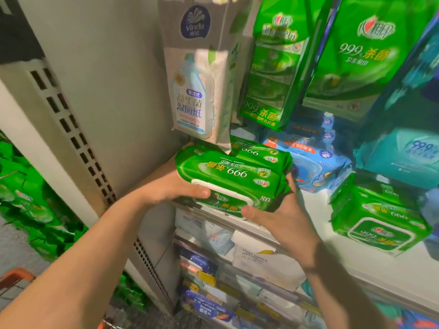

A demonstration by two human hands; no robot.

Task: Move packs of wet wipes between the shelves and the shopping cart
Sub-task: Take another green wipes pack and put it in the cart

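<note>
A white shelf (356, 252) in a shop aisle is seen at four o'clock, bounded at nine o'clock by a grey perforated upright (71, 129). Hanging green bags (351, 58) are shown at one o'clock, and a lone green pack (380, 224) is lying on the shelf at three o'clock. At the centre, a bundle of green wet wipes packs (232, 176) is held at the shelf's front edge, gripped between the left hand (171, 188) and the right hand (282, 217), thumbs curled over its front.
</note>
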